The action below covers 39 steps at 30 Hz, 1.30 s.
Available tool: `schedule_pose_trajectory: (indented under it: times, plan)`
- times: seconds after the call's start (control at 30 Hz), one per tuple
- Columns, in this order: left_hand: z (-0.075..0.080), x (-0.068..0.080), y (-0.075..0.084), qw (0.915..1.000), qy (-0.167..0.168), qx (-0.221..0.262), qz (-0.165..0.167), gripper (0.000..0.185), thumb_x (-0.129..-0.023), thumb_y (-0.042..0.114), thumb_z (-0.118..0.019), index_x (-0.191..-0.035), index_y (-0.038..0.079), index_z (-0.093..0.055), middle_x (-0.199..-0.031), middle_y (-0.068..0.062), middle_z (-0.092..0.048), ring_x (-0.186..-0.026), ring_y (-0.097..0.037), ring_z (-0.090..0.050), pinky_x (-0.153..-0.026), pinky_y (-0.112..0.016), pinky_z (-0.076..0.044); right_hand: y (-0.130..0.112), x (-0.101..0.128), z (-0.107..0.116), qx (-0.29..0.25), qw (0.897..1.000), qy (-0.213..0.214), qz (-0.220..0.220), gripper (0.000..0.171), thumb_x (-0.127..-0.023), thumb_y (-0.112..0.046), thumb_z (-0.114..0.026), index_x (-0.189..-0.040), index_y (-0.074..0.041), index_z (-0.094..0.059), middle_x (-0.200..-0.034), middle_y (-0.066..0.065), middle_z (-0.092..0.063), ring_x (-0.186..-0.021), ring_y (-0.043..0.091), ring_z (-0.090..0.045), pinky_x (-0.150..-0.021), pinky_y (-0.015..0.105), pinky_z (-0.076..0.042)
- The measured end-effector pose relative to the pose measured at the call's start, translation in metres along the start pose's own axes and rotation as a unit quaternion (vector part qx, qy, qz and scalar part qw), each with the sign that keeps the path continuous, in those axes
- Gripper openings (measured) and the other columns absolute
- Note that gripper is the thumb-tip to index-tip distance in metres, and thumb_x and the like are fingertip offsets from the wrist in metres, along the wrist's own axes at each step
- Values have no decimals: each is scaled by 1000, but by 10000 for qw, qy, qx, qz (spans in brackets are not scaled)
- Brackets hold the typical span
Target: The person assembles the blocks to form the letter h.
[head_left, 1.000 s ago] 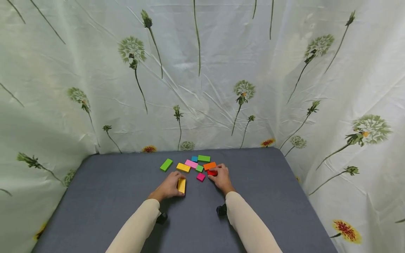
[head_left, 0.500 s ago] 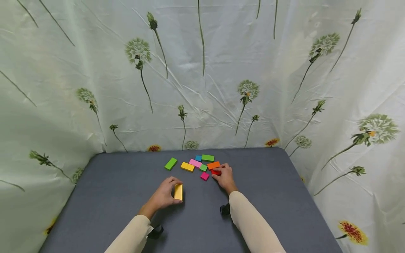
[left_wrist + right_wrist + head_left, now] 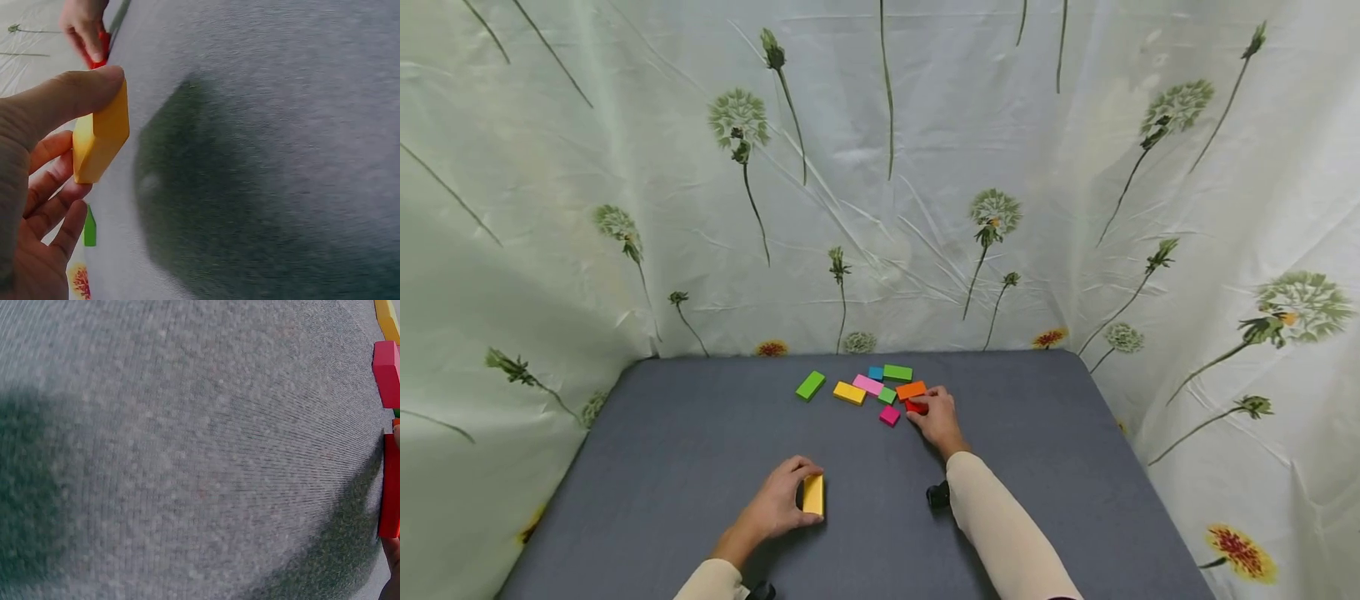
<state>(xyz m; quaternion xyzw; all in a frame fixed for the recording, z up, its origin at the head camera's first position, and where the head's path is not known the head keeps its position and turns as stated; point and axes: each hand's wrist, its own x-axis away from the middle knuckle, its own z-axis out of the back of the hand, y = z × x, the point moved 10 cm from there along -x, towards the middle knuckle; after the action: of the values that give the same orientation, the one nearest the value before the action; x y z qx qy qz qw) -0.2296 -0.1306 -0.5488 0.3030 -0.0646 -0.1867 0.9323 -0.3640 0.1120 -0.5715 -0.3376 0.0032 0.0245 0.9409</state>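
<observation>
My left hand (image 3: 781,498) pinches a light orange-yellow rectangular block (image 3: 813,495) by its ends, between thumb and fingers. In the left wrist view that block (image 3: 107,134) is held over the grey cloth, with a shadow beside it. At the back of the table my right hand (image 3: 938,420) grips a red block (image 3: 914,407), its thumb and fingertips at the two ends. The red block (image 3: 390,487) lies at the right edge of the right wrist view. Just beyond it sits an orange block (image 3: 912,390), and a magenta block (image 3: 890,415) is to its left.
Left of the right hand lie a yellow block (image 3: 849,393), a pink block (image 3: 868,384), a small green block (image 3: 887,395) and a blue block (image 3: 876,372). Two longer green blocks (image 3: 810,385) are also there. The grey table (image 3: 700,433) backs onto a flowered curtain (image 3: 910,167).
My left hand has drawn back toward the near side and left, carrying the orange-yellow block away from the other blocks. The right hand stays on the red block; the head view has shifted slightly.
</observation>
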Motion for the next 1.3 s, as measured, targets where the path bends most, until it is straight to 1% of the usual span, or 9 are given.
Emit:
schedule_pose_trajectory:
  times: [0.23,0.47,0.73,1.0,1.17,1.3]
  plan:
    - [-12,12,10,9983,-212,-340,-425,59,-64,23,-90,-112,3,-64,-105,4,-53,-98,-21,-55,-87,-44,-47,1,0,-1,-13,10000,-41,-11,31,-84,-17,-76,-112,-5,-72,-113,15,-52,-105,32,-45,-92,44,-44]
    - [-23,16,14,9973,-220,-434,-558,58,-62,25,-91,-111,6,-65,-104,4,-53,-97,-20,-54,-86,-45,-45,2,-1,-1,-38,9999,-78,-97,31,-84,-16,-75,-112,-5,-72,-115,15,-51,-107,32,-45,-93,44,-43]
    - [-30,19,7,9974,-269,-471,-470,58,-61,22,-91,-110,5,-65,-103,3,-53,-97,-21,-54,-86,-46,-45,0,-1,-2,8,10000,-64,-72,31,-83,-16,-76,-112,-5,-72,-115,15,-51,-106,32,-45,-93,45,-43]
    - [-32,18,3,9979,-338,-425,-340,62,-61,26,-91,-114,5,-65,-106,3,-53,-100,-23,-53,-88,-48,-44,2,0,-1,-31,10000,-14,-91,31,-83,-16,-76,-112,-4,-72,-115,16,-52,-108,33,-45,-95,45,-42]
    - [-33,19,1,9983,-455,-276,-240,66,-62,29,-90,-117,5,-64,-109,2,-52,-103,-24,-51,-91,-51,-42,1,0,-1,7,10000,-10,-69,32,-83,-16,-76,-113,-4,-72,-115,16,-52,-107,33,-45,-95,45,-42]
    - [-32,20,0,9986,-458,-156,-208,67,-62,32,-89,-118,6,-65,-110,3,-51,-104,-23,-50,-92,-52,-41,1,2,-1,-39,10000,-10,-82,32,-83,-16,-76,-113,-4,-71,-116,16,-51,-107,33,-45,-95,45,-43]
